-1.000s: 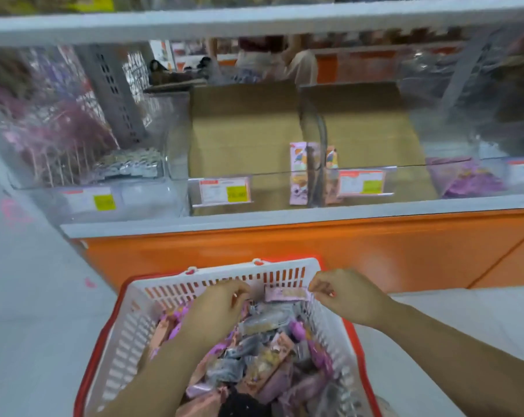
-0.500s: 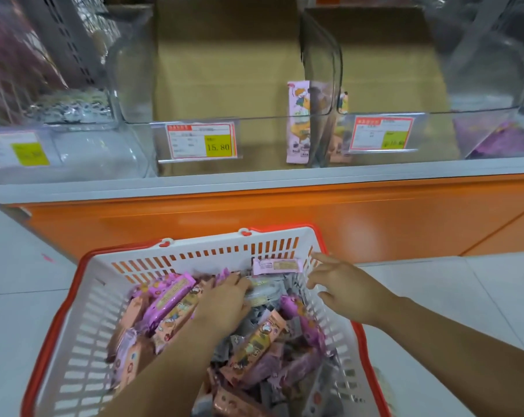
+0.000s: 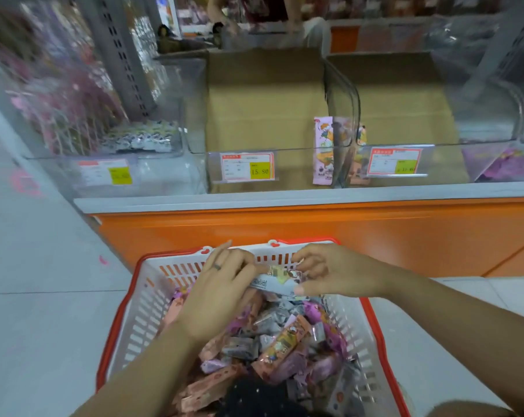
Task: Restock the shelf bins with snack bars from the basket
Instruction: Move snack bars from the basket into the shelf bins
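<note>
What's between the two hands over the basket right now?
In the head view, one pale snack bar spans the gap: the right hand pinches one end, the left hand grips the other, above the basket's far end.

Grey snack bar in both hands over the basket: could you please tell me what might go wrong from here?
The grey snack bar is held by its ends, right hand pinching, left hand gripping, near the far rim of the basket; a slip might drop it onto the floor. The bins show pink and orange sample wrappers, so it might land in the wrong bin.
</note>
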A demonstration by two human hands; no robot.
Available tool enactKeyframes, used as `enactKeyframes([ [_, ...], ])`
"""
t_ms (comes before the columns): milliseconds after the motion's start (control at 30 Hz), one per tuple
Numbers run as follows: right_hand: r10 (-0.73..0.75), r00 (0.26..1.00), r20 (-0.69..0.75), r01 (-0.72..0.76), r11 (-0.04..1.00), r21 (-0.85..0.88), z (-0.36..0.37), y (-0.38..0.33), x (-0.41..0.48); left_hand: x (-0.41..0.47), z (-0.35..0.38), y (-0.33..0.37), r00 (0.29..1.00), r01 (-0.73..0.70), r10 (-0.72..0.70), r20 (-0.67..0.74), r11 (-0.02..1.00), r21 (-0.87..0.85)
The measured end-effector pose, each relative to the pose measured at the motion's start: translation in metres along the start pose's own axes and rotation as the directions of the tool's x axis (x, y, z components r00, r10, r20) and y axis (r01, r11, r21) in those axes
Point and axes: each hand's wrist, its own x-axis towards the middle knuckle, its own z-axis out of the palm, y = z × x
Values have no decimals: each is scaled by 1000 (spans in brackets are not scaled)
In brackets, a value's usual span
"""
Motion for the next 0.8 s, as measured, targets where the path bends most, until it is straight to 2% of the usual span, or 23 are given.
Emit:
enactKeyframes([
  [67,-58,998,-14,58,998,-24,-3,-31,-7,2,-27,-4,996,-36,39,-74,998,46],
  [133,-124,989,-79,117,990,-84,-4,-60,-14,5,-53,-7,995,-45,53,-90,996,80],
  [333,-223,937,-270,199,973,-116,0,-127,-28,10,-116,-19,982,28,-11,-189,996,86],
  [400,-235,908,-348,206,971,-120,0,-143,-29,10,-136,-19,966,124,-115,-233,992,25],
  [467,-246,874,-419,225,969,-99,1,-160,-27,12,-156,-16,909,285,-318,-269,946,-154],
  [533,-255,837,-484,252,965,-72,4,-179,-22,14,-173,-9,815,439,-550,-181,791,-425],
  [600,-263,800,-539,280,959,-52,11,-194,-14,19,-182,-6,724,526,-690,-19,569,-633],
  [667,-276,758,-591,295,953,-67,18,-206,-1,25,-190,-8,641,560,-760,105,369,-741],
  [733,-285,731,-620,309,948,-71,22,-212,15,30,-197,-15,568,533,-802,187,185,-825],
  [800,-287,722,-629,318,946,-67,24,-219,30,36,-200,-26,526,501,-817,237,72,-863],
])
